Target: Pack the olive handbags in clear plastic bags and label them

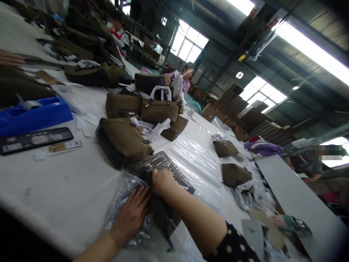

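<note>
Find the wrapped bag [174, 169] on the near part of your table [60, 196], your left hand [131, 214] and right hand [163, 182] on it. A filled bag [120, 140] lies just behind, to the left; a handled bag [159, 111] stands farther back. At your left, the phone [36, 140] lies between the tape dispenser [54, 112], far side, and a tag [65, 146], near side. Plastic sheets [197, 160] lie right of the filled bag.
</note>
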Motion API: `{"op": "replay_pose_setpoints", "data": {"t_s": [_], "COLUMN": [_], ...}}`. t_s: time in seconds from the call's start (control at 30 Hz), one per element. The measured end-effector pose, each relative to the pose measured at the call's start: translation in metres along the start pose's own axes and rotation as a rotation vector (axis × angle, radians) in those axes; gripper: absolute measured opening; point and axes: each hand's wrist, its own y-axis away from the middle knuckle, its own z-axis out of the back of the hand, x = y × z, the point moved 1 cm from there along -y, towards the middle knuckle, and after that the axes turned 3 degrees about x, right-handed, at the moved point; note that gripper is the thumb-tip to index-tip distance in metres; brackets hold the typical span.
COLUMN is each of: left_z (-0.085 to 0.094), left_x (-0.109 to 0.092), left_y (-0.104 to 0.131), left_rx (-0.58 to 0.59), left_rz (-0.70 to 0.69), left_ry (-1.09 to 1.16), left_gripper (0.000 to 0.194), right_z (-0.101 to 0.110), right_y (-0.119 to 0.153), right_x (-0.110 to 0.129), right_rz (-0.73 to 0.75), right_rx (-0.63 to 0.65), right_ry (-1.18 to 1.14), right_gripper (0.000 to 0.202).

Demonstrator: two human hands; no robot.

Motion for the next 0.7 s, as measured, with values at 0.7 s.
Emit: {"op": "replay_pose_setpoints", "data": {"t_s": [0.7], "left_z": [0.057], "left_x": [0.060], "left_y": [-0.029], "left_rx": [-0.089], "left_rz": [0.525], "left_ry": [0.362], "left_gripper": [0.046], "right_z": [-0.080], "right_y": [0.049], "right_x": [-0.163], "right_rz": [-0.344], "right_rx": [-0.215], "right_ry": [-0.890], "right_gripper": [0.098]}}
